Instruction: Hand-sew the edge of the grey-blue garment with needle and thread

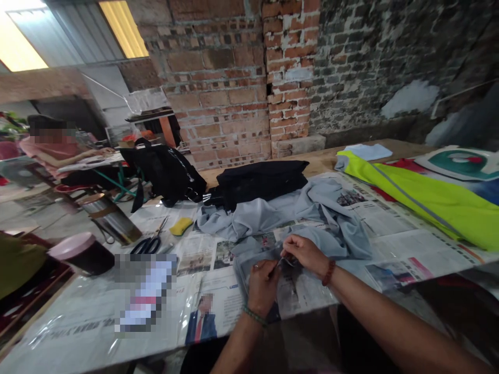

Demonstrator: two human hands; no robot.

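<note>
Close together at the table's front, both hands are pinched over a shallow, clear plastic container (242,259). My left hand (263,288), with a beaded bracelet at the wrist, has its fingertips pressed together. My right hand (306,253), wearing a reddish bracelet, pinches close beside it. Something thin and pale shows between the fingertips, too small to name. Just beyond the hands lies a crumpled light grey cloth (257,215), partly covered at its back by a folded black cloth (261,179).
Newspaper under clear plastic covers the table (210,278). To the left are black-handled scissors (146,245), a yellow sponge (181,226), a metal flask (111,218), a pink-lidded jar (83,253) and a black bag (167,174). A fluorescent garment (429,197) and iron (462,162) lie right. A person (54,150) sits farther back.
</note>
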